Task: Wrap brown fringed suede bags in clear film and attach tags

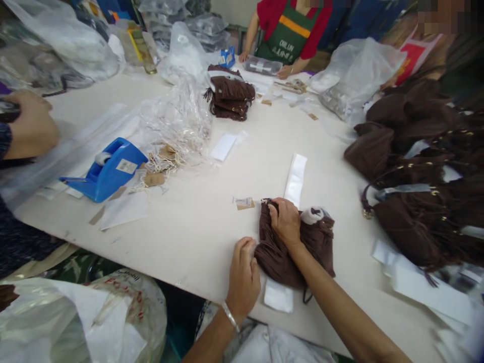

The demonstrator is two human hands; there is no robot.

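Note:
A dark brown gathered bag [321, 247] lies on the table in front of me, with a wad of white wrapping at its upper right. My right hand [288, 222] reaches across it, thumb and fingers closed on the fabric near its upper left corner. At the bag's left edge is my left hand [245, 275], its fingers curled together against the fabric; the fingertips are partly hidden. A white strip [296, 176] runs beneath the bag, and its near end [279, 296] sticks out below. Beside the upper left corner lies a small brown tag [245, 203].
A blue tape dispenser [113, 169] stands left, near strung tags [155, 179] and clear plastic bags [177, 116]. Folded brown bags [230, 93] are stacked farther back. More brown bags [408, 212] and white sheets [427, 292] crowd the right. Other people work around the table.

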